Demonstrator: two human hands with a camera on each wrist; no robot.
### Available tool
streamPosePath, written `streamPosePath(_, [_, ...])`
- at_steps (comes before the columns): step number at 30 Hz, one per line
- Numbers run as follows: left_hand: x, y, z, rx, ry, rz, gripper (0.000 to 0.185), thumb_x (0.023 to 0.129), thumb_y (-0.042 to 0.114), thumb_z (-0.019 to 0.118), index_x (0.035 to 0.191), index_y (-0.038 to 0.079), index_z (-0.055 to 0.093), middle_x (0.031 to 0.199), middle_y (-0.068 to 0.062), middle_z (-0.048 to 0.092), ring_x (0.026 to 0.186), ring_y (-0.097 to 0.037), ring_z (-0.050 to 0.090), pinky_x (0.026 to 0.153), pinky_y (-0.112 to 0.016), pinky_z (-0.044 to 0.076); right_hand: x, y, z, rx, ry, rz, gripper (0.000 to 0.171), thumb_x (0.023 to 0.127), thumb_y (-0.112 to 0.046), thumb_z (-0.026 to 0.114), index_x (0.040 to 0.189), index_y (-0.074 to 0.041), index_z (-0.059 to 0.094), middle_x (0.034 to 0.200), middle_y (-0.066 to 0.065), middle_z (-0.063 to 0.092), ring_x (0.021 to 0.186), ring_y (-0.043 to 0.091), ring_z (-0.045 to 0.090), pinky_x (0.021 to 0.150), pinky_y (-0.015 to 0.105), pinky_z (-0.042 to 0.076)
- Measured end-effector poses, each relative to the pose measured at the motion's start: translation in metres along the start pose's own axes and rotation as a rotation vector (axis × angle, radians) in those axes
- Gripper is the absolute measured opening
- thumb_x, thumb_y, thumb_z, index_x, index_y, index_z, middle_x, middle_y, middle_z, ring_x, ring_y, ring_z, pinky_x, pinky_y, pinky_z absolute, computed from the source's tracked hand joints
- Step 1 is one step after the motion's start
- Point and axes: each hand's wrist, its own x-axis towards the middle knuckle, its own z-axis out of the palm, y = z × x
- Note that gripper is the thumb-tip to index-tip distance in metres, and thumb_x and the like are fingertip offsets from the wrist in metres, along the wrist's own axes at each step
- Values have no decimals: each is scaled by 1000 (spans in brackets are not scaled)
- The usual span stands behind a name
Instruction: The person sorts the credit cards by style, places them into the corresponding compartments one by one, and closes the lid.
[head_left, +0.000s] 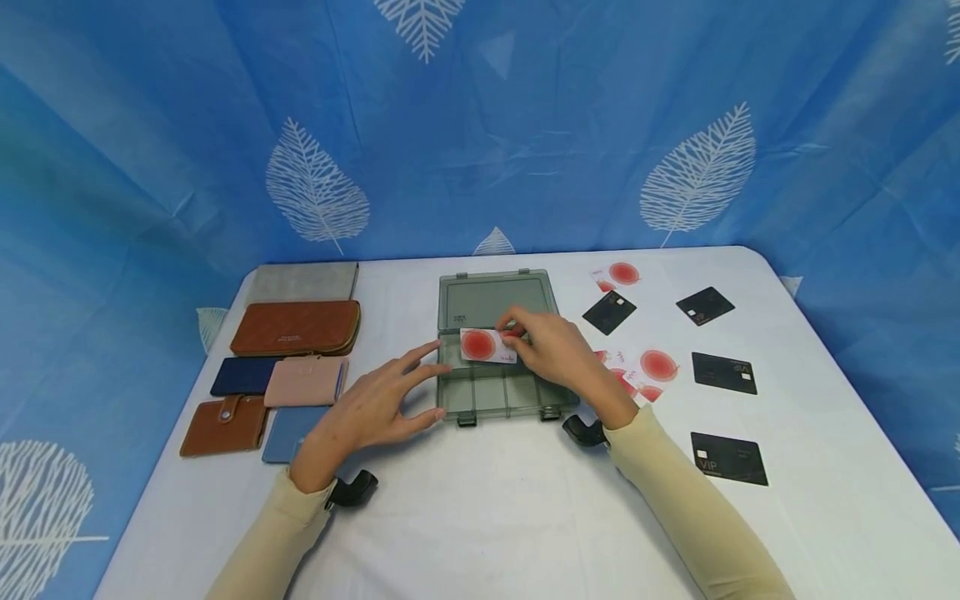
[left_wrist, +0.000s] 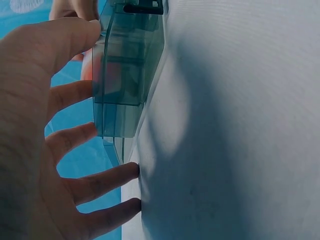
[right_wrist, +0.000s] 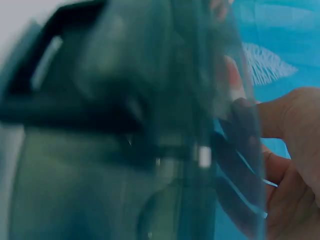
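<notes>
A white card with a red disc (head_left: 487, 345) hangs pinched in the right hand (head_left: 558, 354) over the dividers of the open smoky-clear box (head_left: 495, 346), seemingly about to be slotted; it must next be tipped on edge into one compartment. The left hand (head_left: 371, 408), fingers spread, steadies the box's left wall. Black cards (head_left: 723, 372) lie right of the box.

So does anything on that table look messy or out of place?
Only mildly. The wallets lie neatly grouped at the left, but the cards at the right are scattered at odd angles. The right hand pinches a red-spotted card over the open box. Nothing looks damaged.
</notes>
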Motion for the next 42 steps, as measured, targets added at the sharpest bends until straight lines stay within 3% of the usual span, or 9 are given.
streamPosePath(4, [0, 0, -1, 9, 4, 4, 62, 98, 46, 78, 152, 20, 63, 171, -12, 39, 132, -38, 63, 88, -55, 59, 0, -5, 10, -15, -5, 11, 18, 102, -11, 76, 119, -18, 72, 107, 5, 82, 92, 23, 77, 68, 39, 55])
streamPosePath(11, [-1, -1, 0, -2, -1, 4, 63, 99, 46, 77, 154, 21, 61, 173, -10, 38, 135, -38, 62, 91, -56, 59, -2, -13, 19, -98, -46, 45, 18, 105, -12, 71, 121, -20, 74, 109, 2, 80, 78, 17, 69, 63, 36, 53])
streamPosePath(15, [-2, 0, 0, 7, -1, 3, 63, 99, 46, 77, 154, 21, 60, 172, -10, 38, 134, -38, 62, 91, -56, 59, -3, -16, 22, -163, -46, 20, 20, 106, -14, 69, 124, -20, 77, 119, 5, 75, 83, 19, 69, 67, 36, 56])
streamPosePath(21, [-2, 0, 1, 18, 2, 5, 64, 98, 45, 77, 155, 21, 60, 172, -11, 38, 131, -38, 64, 91, -57, 59, -4, -20, 25, -209, -44, -12, 24, 107, -15, 67, 128, -17, 78, 122, 11, 67, 71, 20, 64, 62, 35, 54])
streamPosePath(30, [-2, 1, 4, 21, 29, 25, 64, 97, 43, 79, 153, 20, 61, 171, -14, 39, 133, -40, 63, 93, -58, 58, -6, -19, 28, -249, -87, -15, 28, 109, -22, 64, 132, -13, 76, 122, 9, 71, 95, 25, 73, 75, 42, 61])
streamPosePath(37, [-2, 2, 5, 17, 2, -3, 63, 98, 46, 78, 154, 22, 60, 172, -11, 38, 136, -40, 61, 95, -59, 58, -7, -19, 30, -235, -129, -7, 29, 112, -27, 61, 131, -13, 78, 127, 7, 74, 117, 29, 73, 92, 50, 61])
streamPosePath(42, [-1, 0, 4, 27, 5, 0, 64, 98, 46, 77, 155, 22, 60, 172, -10, 37, 133, -39, 63, 91, -57, 59, -5, -18, 31, -239, -146, -12, 32, 113, -28, 59, 134, -13, 77, 129, 7, 75, 120, 30, 72, 97, 51, 59])
